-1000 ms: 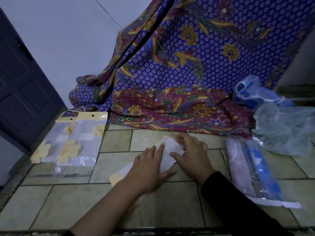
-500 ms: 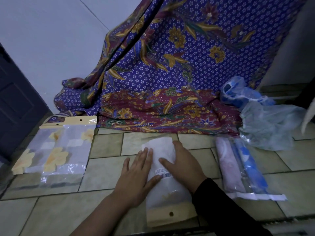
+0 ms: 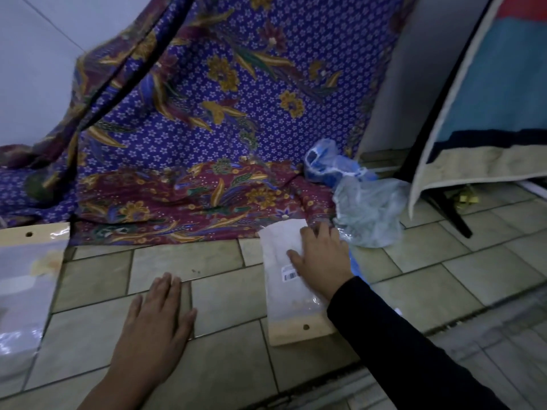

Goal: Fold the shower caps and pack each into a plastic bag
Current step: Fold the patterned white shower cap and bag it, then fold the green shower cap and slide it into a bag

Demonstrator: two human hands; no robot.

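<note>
- Tiled floor (image 3: 183,261), batik cloth (image 3: 207,128) draped at far side.
- We've got right hand (image 3: 321,257) flat, fingers spread, on packed bag (image 3: 284,279), centre-right; not gripping it.
- Left hand (image 3: 159,315) open, palm down on bare tile, well apart from right.
- Step, we reckon: setting finished pack aside.
- Next: take loose cap (image 3: 370,211) far right + empty bag (image 3: 23,285) at left.

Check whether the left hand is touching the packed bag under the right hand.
Apart. The head view shows the left hand flat on the tiled floor, bare tile between it and the packed bag, which only the right hand presses.
</note>
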